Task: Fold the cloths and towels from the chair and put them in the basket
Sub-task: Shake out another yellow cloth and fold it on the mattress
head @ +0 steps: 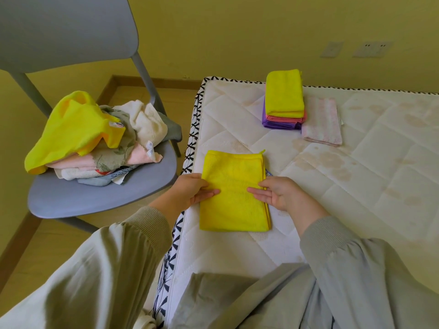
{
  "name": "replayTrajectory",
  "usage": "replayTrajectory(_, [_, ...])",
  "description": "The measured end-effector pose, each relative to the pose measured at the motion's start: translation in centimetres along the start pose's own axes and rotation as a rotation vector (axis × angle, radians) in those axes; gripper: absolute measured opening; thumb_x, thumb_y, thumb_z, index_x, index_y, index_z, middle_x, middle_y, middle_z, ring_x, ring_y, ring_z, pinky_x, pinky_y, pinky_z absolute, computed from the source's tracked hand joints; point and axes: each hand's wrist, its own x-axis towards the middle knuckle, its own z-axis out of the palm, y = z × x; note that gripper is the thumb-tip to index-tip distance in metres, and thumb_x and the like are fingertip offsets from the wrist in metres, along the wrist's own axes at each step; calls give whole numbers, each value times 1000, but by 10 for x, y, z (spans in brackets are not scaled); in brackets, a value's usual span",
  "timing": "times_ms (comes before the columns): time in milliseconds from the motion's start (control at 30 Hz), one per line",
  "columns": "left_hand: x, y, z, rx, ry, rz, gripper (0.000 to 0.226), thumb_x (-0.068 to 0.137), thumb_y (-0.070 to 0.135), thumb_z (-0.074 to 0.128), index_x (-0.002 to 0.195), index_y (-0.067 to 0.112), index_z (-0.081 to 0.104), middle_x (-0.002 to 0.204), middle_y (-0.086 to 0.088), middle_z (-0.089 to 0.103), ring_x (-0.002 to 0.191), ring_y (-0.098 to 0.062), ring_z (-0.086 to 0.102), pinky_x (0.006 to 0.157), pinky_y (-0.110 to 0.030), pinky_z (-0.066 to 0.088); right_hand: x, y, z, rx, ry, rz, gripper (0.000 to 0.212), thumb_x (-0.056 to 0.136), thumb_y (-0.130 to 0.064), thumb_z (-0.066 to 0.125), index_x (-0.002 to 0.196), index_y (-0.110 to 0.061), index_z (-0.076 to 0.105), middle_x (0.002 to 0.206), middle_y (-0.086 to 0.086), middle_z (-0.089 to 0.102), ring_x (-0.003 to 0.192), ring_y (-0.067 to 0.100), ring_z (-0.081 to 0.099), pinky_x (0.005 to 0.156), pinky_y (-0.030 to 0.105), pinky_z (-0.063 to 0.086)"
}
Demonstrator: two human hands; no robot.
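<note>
Sleeves nearest; L hand [193, 189] + R hand [276, 192] flat, fingers extended, gripping nothing, pressing yellow cloth [234, 193] mid-length; long axis runs away from body.

Between the left hand [194, 191] and the right hand [278, 194] lies a bright yellow folded microfibre cloth [234, 193], plain and unpatterned. Under both hands spreads a white diamond-quilted mattress [356, 186] blotched with pale brownish stains, edged by a black-and-white zigzag trim [192, 138]. Beyond the right hand sits a folded stack of cloths [283, 100]: yellow on top, coral pink beneath, purple at the bottom (each a solid colour). Just beside it is a pale pink-and-white faintly striped folded towel [323, 122]. Left of the left hand, a blue-grey plastic chair [95, 198] carries a jumbled heap of cloths [99, 138]: yellow, cream, soft pink, grey, one leaf-printed.
</note>
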Motion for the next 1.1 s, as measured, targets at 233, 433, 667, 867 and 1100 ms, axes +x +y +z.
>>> replayTrajectory(233, [-2,-12,-5,-32,-58,142,19,96,-3,45,108,3,58,99,-17,66,67,-18,72,58,-24,58,-4,2,-3,65,-50,-36,49,93,12,43,140,0,36,129,24,54,67,24,71,56,31,59])
replayTrajectory(433, [-2,-18,-13,-69,-141,152,15,95,2,50,103,1,63,95,-15,71,77,-18,72,68,-23,59,-14,7,-6,62,-140,-83,39,90,18,40,126,6,49,103,21,64,77,24,68,65,29,59])
replayTrajectory(667, [-14,-21,-11,-58,-20,146,27,87,-9,37,66,1,50,84,-13,65,77,-24,58,69,-29,56,-22,8,-5,52,-130,-90,22,90,2,40,92,9,60,96,24,60,82,29,59,73,32,53])
replayTrajectory(867, [-22,-26,-14,15,174,241,12,88,4,58,78,1,62,79,-15,60,75,-25,59,81,-35,55,-24,11,-4,-147,119,-208,32,88,-16,58,59,-3,54,59,10,50,56,23,45,59,32,39])
replayTrajectory(1100, [-38,-23,-11,384,244,208,49,85,40,68,120,8,54,94,-14,65,68,-22,65,60,-32,56,-24,26,-1,-376,292,-258,35,70,-9,76,52,-10,45,58,9,47,69,24,50,66,35,41])
